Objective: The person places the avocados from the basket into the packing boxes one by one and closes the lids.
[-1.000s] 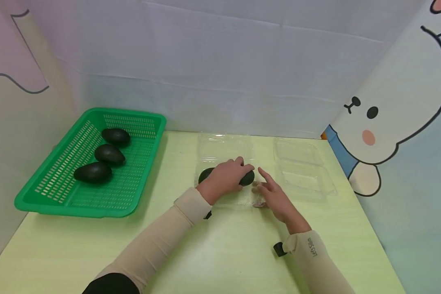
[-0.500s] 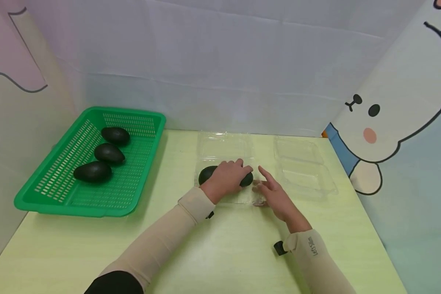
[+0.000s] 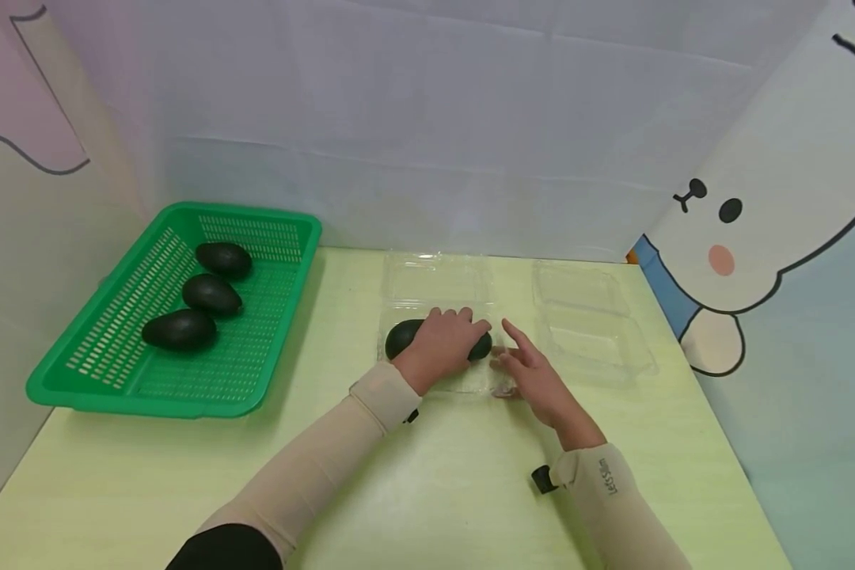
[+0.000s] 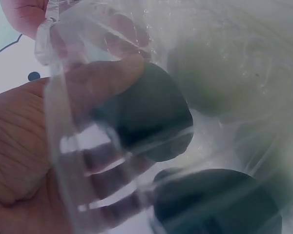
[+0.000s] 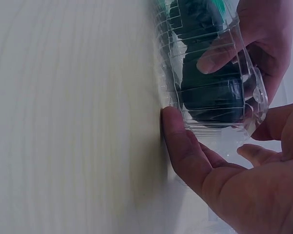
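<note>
In the head view, my left hand (image 3: 442,348) reaches down into an opened clear plastic clamshell box (image 3: 438,281) and grips a dark avocado (image 3: 480,347). The left wrist view shows thumb and fingers round that fruit through the clear wall. Another avocado (image 3: 401,339) lies to its left, partly covered by the hand. My right hand (image 3: 537,384) is at the box's right side, fingers loosely bent. In the right wrist view its fingertips (image 5: 172,117) touch the box's lower edge near the tabletop.
A green plastic basket (image 3: 214,412) with three avocados, the nearest (image 3: 180,330) close to its left wall, stands on the left. A second opened clear clamshell box (image 3: 591,340) lies on the right. A fabric backdrop (image 3: 427,158) stands behind the pale table (image 3: 456,491).
The left hand has shifted very slightly to the right over the avocado. The right hand stays at the box's side, and the basket's avocados lie as before.
</note>
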A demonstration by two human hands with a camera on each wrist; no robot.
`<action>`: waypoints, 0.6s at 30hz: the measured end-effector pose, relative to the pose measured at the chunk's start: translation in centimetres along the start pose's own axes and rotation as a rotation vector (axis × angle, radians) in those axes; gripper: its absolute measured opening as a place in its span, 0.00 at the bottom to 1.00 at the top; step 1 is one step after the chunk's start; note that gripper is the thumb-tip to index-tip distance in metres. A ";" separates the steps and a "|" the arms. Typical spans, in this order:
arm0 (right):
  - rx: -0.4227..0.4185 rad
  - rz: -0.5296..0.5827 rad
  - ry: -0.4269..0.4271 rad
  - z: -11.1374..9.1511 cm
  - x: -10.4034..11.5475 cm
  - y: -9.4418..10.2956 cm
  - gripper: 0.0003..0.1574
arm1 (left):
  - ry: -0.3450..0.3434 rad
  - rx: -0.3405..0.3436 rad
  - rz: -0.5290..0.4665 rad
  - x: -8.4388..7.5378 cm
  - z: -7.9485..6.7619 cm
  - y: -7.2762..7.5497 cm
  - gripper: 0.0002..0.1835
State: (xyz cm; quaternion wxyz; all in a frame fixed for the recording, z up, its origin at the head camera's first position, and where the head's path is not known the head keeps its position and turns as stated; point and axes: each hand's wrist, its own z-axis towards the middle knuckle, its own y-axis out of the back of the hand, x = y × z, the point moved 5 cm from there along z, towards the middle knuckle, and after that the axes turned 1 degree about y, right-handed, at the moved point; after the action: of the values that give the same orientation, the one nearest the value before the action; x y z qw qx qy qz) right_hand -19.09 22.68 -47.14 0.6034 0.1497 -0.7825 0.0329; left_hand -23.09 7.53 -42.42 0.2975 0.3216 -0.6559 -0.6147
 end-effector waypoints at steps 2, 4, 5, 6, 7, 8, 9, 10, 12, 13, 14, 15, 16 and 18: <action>-0.003 -0.001 -0.001 0.0 0.0 0.0 0.40 | 0.005 0.001 -0.001 0.1 -0.1 0.0 0.34; -0.003 0.000 -0.005 0.0 0.0 0.0 0.41 | 0.012 0.008 -0.006 0.2 -0.3 0.1 0.35; -0.002 -0.001 -0.008 -0.1 0.0 0.0 0.41 | 0.016 0.013 -0.009 0.2 -0.4 0.2 0.36; -0.001 0.000 -0.011 -0.1 0.0 0.0 0.41 | 0.020 0.019 -0.015 0.3 -0.5 0.4 0.36; 0.001 -0.001 -0.011 -0.1 0.0 -0.1 0.41 | 0.023 0.025 -0.018 0.3 -0.6 0.5 0.37; 0.002 -0.002 -0.010 -0.1 0.1 -0.1 0.41 | 0.026 0.031 -0.020 0.4 -0.7 0.7 0.37; 0.001 -0.008 -0.011 -0.1 0.1 -0.1 0.41 | 0.027 0.034 -0.021 0.4 -0.9 0.9 0.38; 0.000 -0.012 -0.010 -0.1 0.1 -0.1 0.42 | 0.028 0.037 -0.023 0.5 -1.0 1.1 0.38; -0.003 -0.015 -0.010 -0.2 0.1 0.0 0.42 | 0.030 0.038 -0.023 0.7 -1.3 1.6 0.38; -0.005 -0.018 -0.010 -0.1 0.1 0.0 0.42 | 0.031 0.034 -0.019 0.8 -1.5 1.8 0.37; -0.007 -0.017 -0.012 -0.1 0.1 0.0 0.42 | 0.034 0.029 -0.017 1.0 -1.7 2.1 0.36; -0.006 -0.019 -0.012 -0.1 0.0 0.0 0.42 | 0.036 0.023 -0.016 1.2 -1.9 2.4 0.36; -0.004 -0.014 -0.014 0.0 0.0 0.0 0.42 | 0.040 0.015 -0.016 1.4 -2.2 2.7 0.35; -0.003 -0.016 -0.016 0.1 0.0 0.1 0.42 | 0.047 0.003 -0.011 1.8 -2.7 3.5 0.34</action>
State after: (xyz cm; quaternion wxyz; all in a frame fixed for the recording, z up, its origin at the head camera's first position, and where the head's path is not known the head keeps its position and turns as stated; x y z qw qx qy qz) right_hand -19.19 22.70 -47.12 0.5976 0.1554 -0.7862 0.0256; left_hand -22.23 4.60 -38.79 0.3089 0.3401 -0.6478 -0.6077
